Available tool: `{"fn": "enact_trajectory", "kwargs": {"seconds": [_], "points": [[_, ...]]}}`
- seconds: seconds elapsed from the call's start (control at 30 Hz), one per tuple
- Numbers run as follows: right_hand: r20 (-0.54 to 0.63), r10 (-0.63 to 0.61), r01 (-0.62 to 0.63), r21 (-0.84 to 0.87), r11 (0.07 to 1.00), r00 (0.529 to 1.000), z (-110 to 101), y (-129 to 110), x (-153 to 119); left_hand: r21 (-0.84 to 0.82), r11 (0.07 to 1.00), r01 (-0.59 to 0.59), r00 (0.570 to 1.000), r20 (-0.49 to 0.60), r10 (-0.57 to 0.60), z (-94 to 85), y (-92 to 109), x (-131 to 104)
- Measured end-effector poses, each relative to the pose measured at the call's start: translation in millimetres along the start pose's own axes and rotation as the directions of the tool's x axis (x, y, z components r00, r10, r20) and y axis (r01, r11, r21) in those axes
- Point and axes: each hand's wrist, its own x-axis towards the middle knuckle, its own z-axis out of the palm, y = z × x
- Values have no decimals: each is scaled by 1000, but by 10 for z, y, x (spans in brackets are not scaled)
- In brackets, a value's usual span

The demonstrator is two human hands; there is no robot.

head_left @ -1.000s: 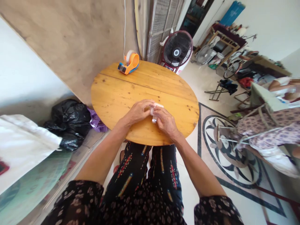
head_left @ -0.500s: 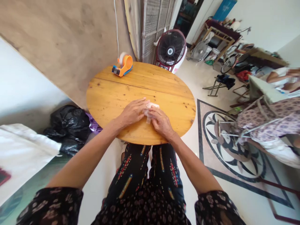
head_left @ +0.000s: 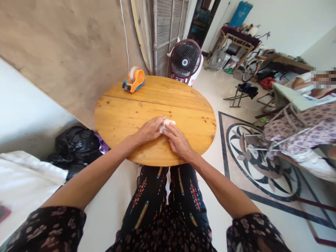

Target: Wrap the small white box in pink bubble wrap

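Observation:
A small whitish bundle, perhaps wrapped in clear tape, lies between my hands on the round wooden table. My left hand closes on its left side, fingers bent against it. From the right, my right hand curls its fingers over the bundle's near side. The fingers hide part of the bundle, so its exact kind does not show. Near the far left edge of the table stands an orange tape dispenser with a roll of clear tape, apart from both hands.
A dark red and white fan stands just behind the table. Black plastic bags lie on the floor at the left. To the right are a folding stool and a person in patterned clothing at another table.
The bundle looks more compact, and the clear strip that stuck out toward me is now barely visible. My fingers have shifted around it. The whole view has tilted slightly.

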Motion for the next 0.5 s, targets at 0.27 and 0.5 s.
{"fn": "enact_trajectory", "kwargs": {"seconds": [0.27,0.5], "points": [[-6,-39,39,92,995,999,-74,61,-15,-259,964,64,997,-22,-72,-19,77,84],[3,-50,47,302,952,999,-403,86,-10,-586,677,445,895,266,-357,-130,421,84]]}}
